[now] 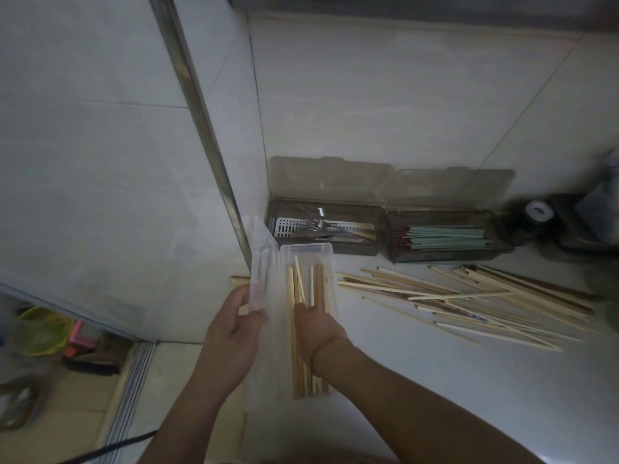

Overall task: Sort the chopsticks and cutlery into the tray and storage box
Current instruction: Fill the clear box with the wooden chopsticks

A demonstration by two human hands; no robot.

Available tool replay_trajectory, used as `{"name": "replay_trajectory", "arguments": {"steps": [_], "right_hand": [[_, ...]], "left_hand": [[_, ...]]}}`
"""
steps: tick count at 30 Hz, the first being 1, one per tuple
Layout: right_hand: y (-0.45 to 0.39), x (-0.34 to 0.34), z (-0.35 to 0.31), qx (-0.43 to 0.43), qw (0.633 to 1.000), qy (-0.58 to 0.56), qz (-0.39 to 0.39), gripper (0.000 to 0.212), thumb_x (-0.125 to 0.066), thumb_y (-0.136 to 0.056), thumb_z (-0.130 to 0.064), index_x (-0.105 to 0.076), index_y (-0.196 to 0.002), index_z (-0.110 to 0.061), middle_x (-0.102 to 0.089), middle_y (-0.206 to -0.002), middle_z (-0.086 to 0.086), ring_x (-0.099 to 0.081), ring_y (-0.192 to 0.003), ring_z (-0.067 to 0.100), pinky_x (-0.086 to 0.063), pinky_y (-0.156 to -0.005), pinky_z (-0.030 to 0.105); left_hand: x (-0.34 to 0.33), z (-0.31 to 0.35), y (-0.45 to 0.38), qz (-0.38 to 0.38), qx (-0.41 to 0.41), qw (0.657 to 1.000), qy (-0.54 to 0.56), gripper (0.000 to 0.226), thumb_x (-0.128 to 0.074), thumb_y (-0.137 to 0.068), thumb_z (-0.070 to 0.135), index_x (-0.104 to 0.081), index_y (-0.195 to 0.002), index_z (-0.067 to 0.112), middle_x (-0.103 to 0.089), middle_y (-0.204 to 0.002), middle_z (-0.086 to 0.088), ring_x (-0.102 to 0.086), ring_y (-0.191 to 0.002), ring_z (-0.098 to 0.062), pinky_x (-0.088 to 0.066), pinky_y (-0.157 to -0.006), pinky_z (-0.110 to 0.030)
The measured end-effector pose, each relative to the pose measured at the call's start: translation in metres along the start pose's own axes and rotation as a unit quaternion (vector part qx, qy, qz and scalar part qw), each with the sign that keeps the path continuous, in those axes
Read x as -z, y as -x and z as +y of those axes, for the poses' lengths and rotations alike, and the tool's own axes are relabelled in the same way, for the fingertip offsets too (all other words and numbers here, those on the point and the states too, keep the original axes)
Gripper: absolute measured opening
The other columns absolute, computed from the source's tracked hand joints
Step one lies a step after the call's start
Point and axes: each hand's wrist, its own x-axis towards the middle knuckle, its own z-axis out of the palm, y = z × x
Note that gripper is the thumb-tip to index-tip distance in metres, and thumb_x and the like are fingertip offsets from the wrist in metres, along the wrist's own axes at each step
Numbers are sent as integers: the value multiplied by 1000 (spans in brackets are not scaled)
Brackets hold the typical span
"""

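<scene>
Partly sorted: some chopsticks (303, 296) boxed under right fingers (310, 308), left fingers (239, 298) gripping lid (259, 276), loose pile (469, 298) left on counter (435, 380).

A pale grey countertop (418, 380) runs up to a tiled wall at the back. On it, against that wall, stand 2 smoky translucent storage boxes with raised lids: the left box (380, 229) holds metal cutlery, the right box (390, 239) holds green-handled chopsticks. Just in front of them a loose spread of bamboo chopsticks (469, 299) lies directly on the surface, crossing one another. Near the counter's left edge lies a clear plastic tray (306, 250) with bamboo chopsticks in it. A dark object at the far right is too dim to identify.
</scene>
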Motion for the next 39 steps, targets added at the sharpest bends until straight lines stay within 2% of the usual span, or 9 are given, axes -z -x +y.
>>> {"name": "replay_trajectory", "arguments": {"steps": [7,14,16,20,24,28,31,35,39], "right_hand": [[-17,-20,2,-41,998,3,-48,40,-45,-93,-3,-39,-133,-6,-45,-132,17,-53,-117,34,-47,-94,49],[-3,-27,5,13,997,65,-41,39,-49,-90,2,-48,-128,1,-43,-127,16,-51,-114,32,-48,-93,45],[9,-22,9,79,995,55,19,31,-52,-87,-3,-56,-118,-2,-52,-117,14,-56,-105,31,-50,-86,41],[33,-7,52,211,929,-73,296,20,-49,-85,-26,-67,-93,-23,-67,-86,-5,-60,-75,13,-48,-67,21],[32,-10,135,33,931,-96,350,16,-52,-80,-25,-67,-82,-25,-68,-78,-4,-63,-70,19,-51,-59,27],[31,-23,197,-148,957,-13,250,29,-61,-85,-27,-65,-114,-24,-61,-119,3,-56,-109,30,-52,-76,37],[31,-33,215,-164,961,0,223,34,-63,-85,-31,-63,-119,-26,-59,-119,2,-54,-110,29,-50,-74,35],[28,-44,209,-158,949,-1,273,3,-72,-77,-20,-69,-77,-21,-61,-86,3,-59,-85,33,-39,-53,31],[36,-40,199,-163,942,47,291,6,-69,-78,-17,-68,-74,-21,-60,-82,1,-56,-81,31,-35,-55,29]], "left_hand": [[0,-3,-1,-1,0,1000,0,37,-43,-76,40,-55,-110,45,-59,-91,37,-66,-81,-12,-54,-76,-36],[-3,-7,-3,8,8,1000,-1,31,-44,-77,42,-53,-104,54,-62,-96,27,-65,-87,-11,-54,-81,-38],[-3,-6,-3,9,6,1000,-3,27,-45,-81,41,-54,-104,52,-63,-94,27,-66,-84,-12,-54,-79,-39],[-1,-9,-5,10,3,1000,-10,37,-50,-97,17,-55,-103,53,-61,-98,34,-66,-81,-6,-54,-75,-36],[-3,-6,-2,4,17,1000,10,29,-49,-83,34,-55,-103,55,-63,-97,30,-66,-82,-6,-54,-74,-34],[-5,-5,-2,2,19,1000,6,34,-45,-75,39,-55,-103,54,-64,-98,28,-66,-84,-9,-54,-81,-42],[-5,-2,0,2,14,1000,-1,33,-44,-74,40,-55,-101,57,-62,-99,30,-66,-87,-14,-54,-83,-46],[-6,3,2,6,12,1000,-2,32,-44,-74,41,-54,-100,57,-62,-108,22,-63,-99,-15,-50,-90,-49],[-6,3,2,4,17,1000,1,35,-45,-73,41,-54,-104,54,-62,-110,22,-62,-101,-14,-49,-93,-49]]}}
